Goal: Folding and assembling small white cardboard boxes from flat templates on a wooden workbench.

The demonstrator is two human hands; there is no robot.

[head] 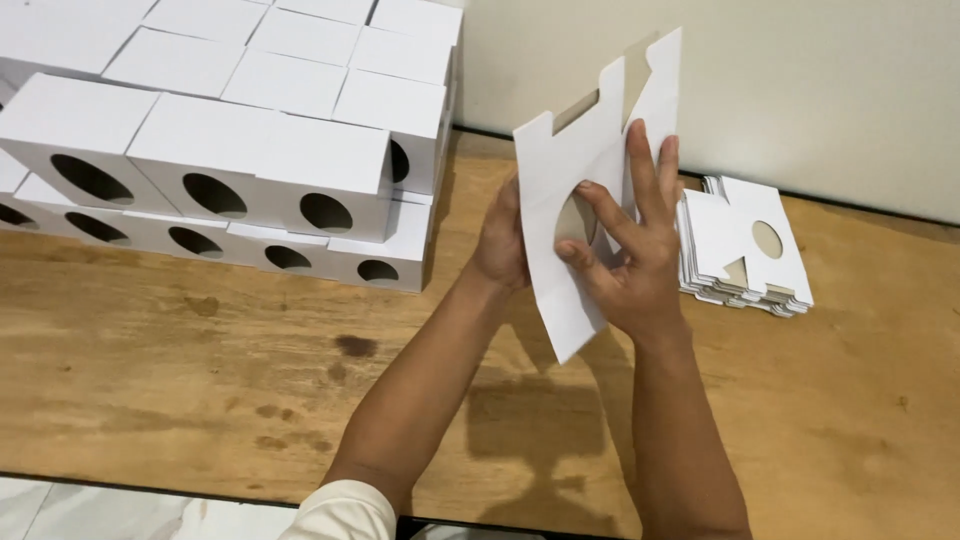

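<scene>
Your left hand point(500, 240) and right hand point(630, 250) hold a flat white carton blank point(585, 170) upright above the bench point(200, 380), the fingers point(600, 215) of both hands clenched on it, one right finger poking through its round hole. Folded white boxes point(250, 150) are stacked to your left; a pile of flat blanks point(745, 245) lies just right of your hands

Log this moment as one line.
hands: left hand and right hand hold flat box blank | right: blank stack | left: folded boxes
</scene>
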